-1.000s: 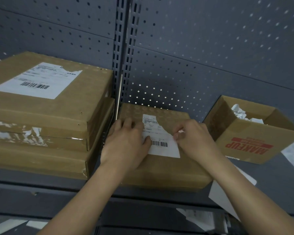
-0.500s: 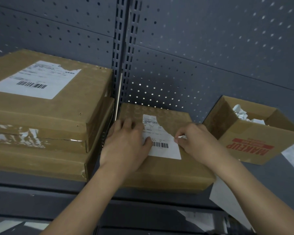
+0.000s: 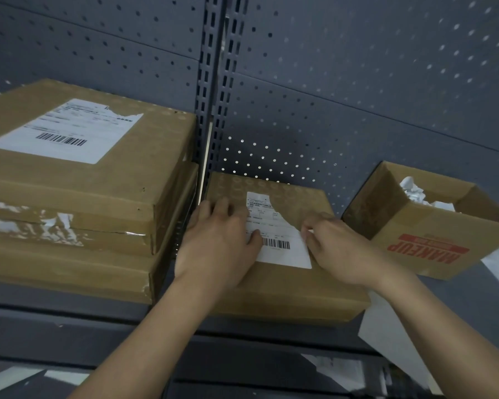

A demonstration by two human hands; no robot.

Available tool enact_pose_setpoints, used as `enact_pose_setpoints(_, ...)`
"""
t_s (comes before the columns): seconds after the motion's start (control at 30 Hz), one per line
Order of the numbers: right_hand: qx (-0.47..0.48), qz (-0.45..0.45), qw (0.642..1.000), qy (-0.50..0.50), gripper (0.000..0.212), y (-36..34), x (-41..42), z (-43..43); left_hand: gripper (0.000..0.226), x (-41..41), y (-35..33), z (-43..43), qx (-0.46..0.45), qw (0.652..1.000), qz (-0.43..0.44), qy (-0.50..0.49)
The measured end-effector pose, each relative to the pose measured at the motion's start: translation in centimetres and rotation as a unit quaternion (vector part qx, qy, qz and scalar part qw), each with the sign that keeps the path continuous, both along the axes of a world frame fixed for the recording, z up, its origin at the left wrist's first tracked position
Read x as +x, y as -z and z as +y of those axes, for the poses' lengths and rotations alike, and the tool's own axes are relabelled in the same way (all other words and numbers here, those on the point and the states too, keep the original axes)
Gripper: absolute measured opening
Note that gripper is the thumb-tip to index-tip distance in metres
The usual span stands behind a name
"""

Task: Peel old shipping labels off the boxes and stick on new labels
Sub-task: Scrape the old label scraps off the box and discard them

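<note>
**Old label being peeled from a box on a shelf.** The flat box lies on the shelf between a stack of boxes on the left and an open carton holding crumpled paper on the right, close to the pegboard wall. Its old label is stuck to the top face. The label's upper right part is missing, which leaves a ragged diagonal edge.

*Risks.* The paper will probably tear further rather than lift whole if the pull is steep or fast, since the grip is on only a small bit of the torn edge. Scraps and adhesive left behind would give a new label a poor surface. A hard pull could also strip the cardboard's outer layer, or slide the box toward the shelf front if the bracing hand eases off.

*Hands.* The left hand lies palm down on the box top with its fingers straight and its thumb resting on the label's left margin beside the barcode. It holds nothing and pins the box. The right hand, fingers curled, pinches the label's right edge, and a little white paper shows at the pinch. Both forearms reach up from below. The second label, on top of the stack and likewise torn at a corner, is untouched.
</note>
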State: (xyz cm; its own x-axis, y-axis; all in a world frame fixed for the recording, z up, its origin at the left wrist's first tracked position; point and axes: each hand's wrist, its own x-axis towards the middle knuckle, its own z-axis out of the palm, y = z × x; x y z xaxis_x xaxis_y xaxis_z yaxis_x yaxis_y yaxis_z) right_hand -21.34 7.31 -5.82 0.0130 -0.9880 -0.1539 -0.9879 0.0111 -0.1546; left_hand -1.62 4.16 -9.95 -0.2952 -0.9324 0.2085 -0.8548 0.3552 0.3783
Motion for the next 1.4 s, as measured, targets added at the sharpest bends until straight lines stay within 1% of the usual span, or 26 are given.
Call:
enact_pose_setpoints(0.13,-0.047,-0.082,0.995,0.015,0.016,-0.2,-0.9,0.5,0.048,0.0,0.0,-0.1,0.001,1.0,0.002,0.0)
enact_pose_setpoints(0.2,-0.05,-0.124,0.99,0.037,0.012,-0.4,-1.3,0.6,0.048,0.0,0.0,-0.1,0.002,1.0,0.001,0.0)
enact_pose_setpoints(0.23,-0.046,-0.137,0.988,0.049,0.013,-0.5,-1.4,0.7,0.048,0.0,0.0,-0.1,0.002,1.0,0.0,0.0)
enact_pose_setpoints(0.3,-0.039,-0.14,0.987,0.066,0.027,-0.7,-1.5,0.8,0.048,0.0,0.0,-0.2,0.004,1.0,0.0,0.0)
enact_pose_setpoints(0.33,-0.038,-0.136,0.988,0.068,0.031,-0.8,-1.4,0.8,0.048,0.0,0.0,-0.2,0.004,1.0,0.0,0.0)
enact_pose_setpoints(0.37,-0.041,-0.128,0.989,0.063,0.03,-0.8,-1.2,0.7,0.048,0.0,0.0,-0.2,0.003,1.0,0.0,0.0)
enact_pose_setpoints(0.47,-0.073,-0.091,0.993,0.035,0.013,-0.5,-0.4,0.9,0.048,0.1,0.0,-0.1,0.004,1.0,-0.001,0.001)
enact_pose_setpoints(0.5,-0.09,-0.079,0.992,0.025,0.011,-0.4,-0.1,1.0,0.048,0.1,0.0,-0.1,0.003,1.0,-0.001,0.001)
enact_pose_setpoints(0.57,-0.114,-0.064,0.991,0.015,0.012,-0.1,0.4,1.4,0.048,0.1,0.0,-0.1,0.002,1.0,-0.002,-0.002)
enact_pose_setpoints(0.63,-0.116,-0.072,0.99,0.023,0.016,-0.1,0.7,1.6,0.048,0.0,0.0,-0.1,0.003,1.0,-0.002,-0.003)
enact_pose_setpoints(0.77,-0.091,-0.14,0.984,0.058,0.014,-0.8,0.4,1.7,0.048,0.0,0.0,-0.2,0.009,1.0,-0.001,-0.003)
enact_pose_setpoints(0.9,-0.066,-0.23,0.967,0.085,0.015,-1.4,0.5,2.1,0.048,0.0,0.0,-0.2,0.002,1.0,-0.002,-0.003)
enact_pose_setpoints(1.23,-0.084,-0.365,0.919,0.125,0.015,-1.1,0.7,2.6,0.047,0.1,0.3,-0.3,0.002,1.0,0.007,-0.003)
enact_pose_setpoints(1.33,-0.117,-0.402,0.899,0.129,0.015,-1.4,0.5,2.7,0.046,0.1,0.3,-0.3,-0.002,1.0,0.01,-0.002)
enact_pose_setpoints(1.4,-0.125,-0.412,0.893,0.129,0.015,-1.8,0.0,2.7,0.046,0.0,0.3,-0.3,0.001,1.0,0.013,-0.002)
